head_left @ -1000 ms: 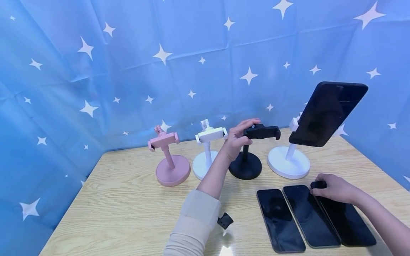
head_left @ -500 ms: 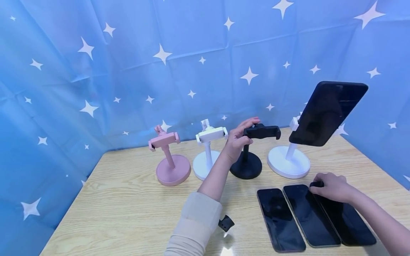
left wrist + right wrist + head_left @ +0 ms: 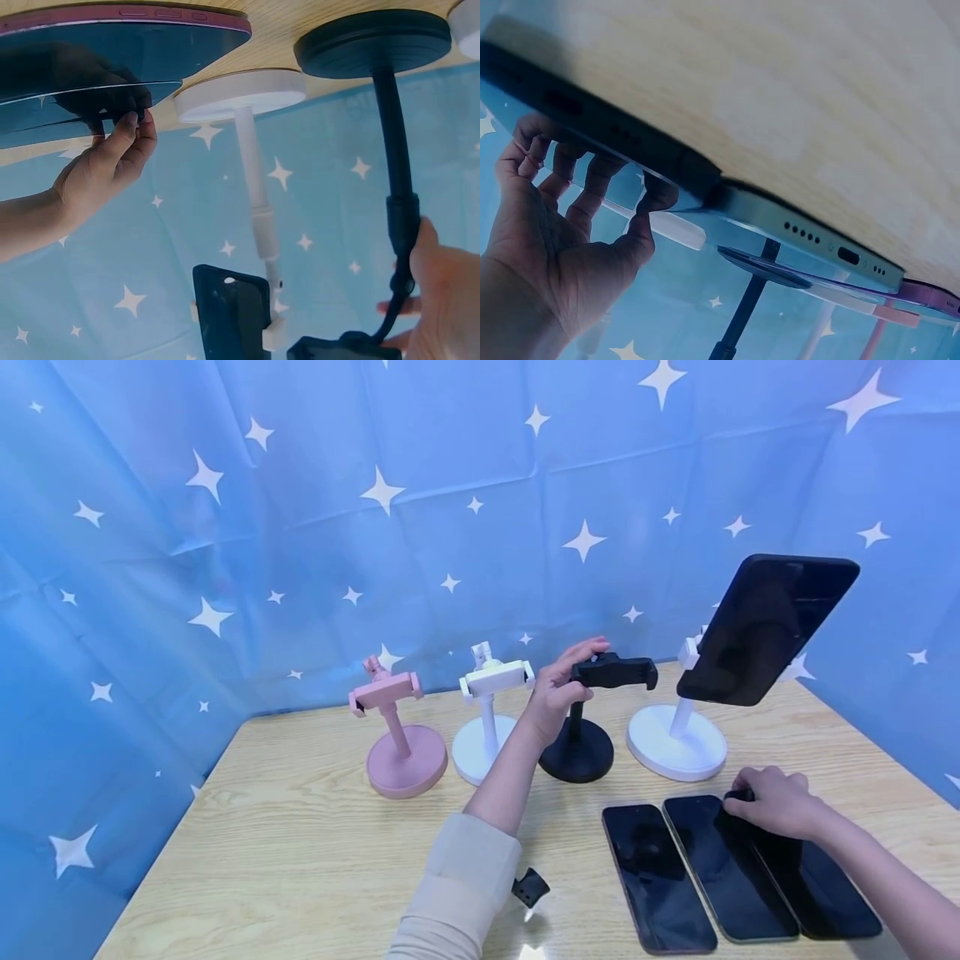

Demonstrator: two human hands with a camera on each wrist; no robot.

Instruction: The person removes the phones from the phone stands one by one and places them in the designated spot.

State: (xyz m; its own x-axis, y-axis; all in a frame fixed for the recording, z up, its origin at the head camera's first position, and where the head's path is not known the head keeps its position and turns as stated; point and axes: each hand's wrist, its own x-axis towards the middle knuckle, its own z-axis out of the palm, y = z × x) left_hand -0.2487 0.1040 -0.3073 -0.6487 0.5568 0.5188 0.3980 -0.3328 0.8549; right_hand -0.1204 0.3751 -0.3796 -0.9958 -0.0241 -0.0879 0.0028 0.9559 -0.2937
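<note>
While the left hand (image 3: 555,689) is gripping the black stand (image 3: 577,752), the half-curled right hand (image 3: 777,806) is holding the rightmost flat phone (image 3: 823,892).

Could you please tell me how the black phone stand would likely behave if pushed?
The black phone stand would probably resist tipping if pushed low, given its broad round base. Pushed at its clamp, high above, it might tip. Its straight stem looks fairly stiff.
</note>
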